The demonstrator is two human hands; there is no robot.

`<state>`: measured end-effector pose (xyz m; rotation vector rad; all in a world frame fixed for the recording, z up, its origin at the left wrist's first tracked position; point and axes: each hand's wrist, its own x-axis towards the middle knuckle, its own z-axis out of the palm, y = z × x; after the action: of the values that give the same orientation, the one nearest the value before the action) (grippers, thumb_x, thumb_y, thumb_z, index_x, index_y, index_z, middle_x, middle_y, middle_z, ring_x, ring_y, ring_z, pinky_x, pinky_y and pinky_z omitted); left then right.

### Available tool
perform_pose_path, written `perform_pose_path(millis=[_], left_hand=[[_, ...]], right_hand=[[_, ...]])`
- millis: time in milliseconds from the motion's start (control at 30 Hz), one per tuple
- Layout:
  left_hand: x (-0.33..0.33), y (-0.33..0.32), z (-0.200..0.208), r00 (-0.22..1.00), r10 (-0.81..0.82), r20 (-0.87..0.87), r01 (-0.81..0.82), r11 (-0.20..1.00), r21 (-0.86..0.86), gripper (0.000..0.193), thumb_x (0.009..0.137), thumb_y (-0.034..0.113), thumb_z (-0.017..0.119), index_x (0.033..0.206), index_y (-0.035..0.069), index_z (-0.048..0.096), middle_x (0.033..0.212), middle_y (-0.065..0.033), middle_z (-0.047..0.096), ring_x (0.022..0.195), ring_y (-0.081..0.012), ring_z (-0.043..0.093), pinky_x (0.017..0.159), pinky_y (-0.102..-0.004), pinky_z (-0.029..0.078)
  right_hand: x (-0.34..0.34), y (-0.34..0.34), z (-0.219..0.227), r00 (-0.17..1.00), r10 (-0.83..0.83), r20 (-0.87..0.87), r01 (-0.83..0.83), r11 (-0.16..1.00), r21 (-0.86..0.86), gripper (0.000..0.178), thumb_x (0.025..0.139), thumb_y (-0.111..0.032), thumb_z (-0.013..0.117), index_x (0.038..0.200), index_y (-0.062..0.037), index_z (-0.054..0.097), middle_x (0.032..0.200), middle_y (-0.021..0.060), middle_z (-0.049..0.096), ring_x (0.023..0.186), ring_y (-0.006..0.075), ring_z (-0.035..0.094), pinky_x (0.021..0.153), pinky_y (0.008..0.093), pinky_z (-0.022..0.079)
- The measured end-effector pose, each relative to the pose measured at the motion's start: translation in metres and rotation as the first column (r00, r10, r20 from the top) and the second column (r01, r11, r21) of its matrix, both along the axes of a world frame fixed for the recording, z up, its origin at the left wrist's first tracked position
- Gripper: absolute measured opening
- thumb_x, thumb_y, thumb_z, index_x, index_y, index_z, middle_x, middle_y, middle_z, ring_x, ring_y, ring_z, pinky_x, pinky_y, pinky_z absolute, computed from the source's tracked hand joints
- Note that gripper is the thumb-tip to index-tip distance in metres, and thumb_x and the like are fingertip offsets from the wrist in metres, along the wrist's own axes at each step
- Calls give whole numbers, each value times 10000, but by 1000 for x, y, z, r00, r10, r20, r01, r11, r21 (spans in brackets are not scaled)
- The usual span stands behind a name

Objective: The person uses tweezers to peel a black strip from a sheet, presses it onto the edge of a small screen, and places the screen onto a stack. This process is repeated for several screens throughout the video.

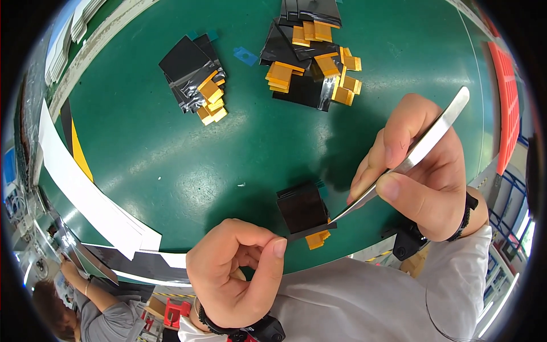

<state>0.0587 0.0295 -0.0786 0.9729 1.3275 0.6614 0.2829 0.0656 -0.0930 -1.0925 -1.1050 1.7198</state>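
Note:
In my right hand (424,165) a pair of metal tweezers (424,145) is gripped between thumb and fingers. The tips meet the lower right edge of a small black display panel (300,208) with a gold ribbon connector (317,239) along its near side. My left hand (236,271) is closed in a pinch beside the panel's lower left corner. Whatever lies between those fingertips, if anything, is too small to make out. A bit of dark green film (323,189) sticks out at the panel's far right corner.
Similar black panels with gold connectors lie in a stack (191,71) at far left and a larger pile (305,62) at far centre. A blue film tab (245,56) lies between them on the green mat (142,142). White sheets (85,188) line the left edge. Another person (102,302) works at lower left.

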Motion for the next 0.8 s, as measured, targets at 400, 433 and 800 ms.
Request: perform_pose_path(millis=[400,433,800], left_hand=[[1,-1,-1,1000,21,-9,-21,1000,6,71,778,-73,614,778,-36,554,688,-52,578,564,-38,542,492,-158,433],[1,-2,-1,1000,22,-9,-22,1000,9,71,777,-74,615,778,-36,554,687,-52,578,564,-38,542,492,-157,433],[3,-1,-2,999,15,-34,-14,1000,26,69,775,-77,612,776,-37,555,678,-53,577,557,-42,550,493,-160,439]], right_hand=[[2,2,2,1000,27,-14,-27,999,-17,210,794,18,536,918,-57,385,748,114,599,722,189,653,681,274,529],[2,2,2,999,36,-11,-36,999,-18,210,794,22,534,919,-57,385,750,116,601,727,189,652,682,273,529],[4,1,1,999,53,-8,-53,998,22,209,793,37,526,922,-54,388,791,130,612,765,184,647,692,263,520]])
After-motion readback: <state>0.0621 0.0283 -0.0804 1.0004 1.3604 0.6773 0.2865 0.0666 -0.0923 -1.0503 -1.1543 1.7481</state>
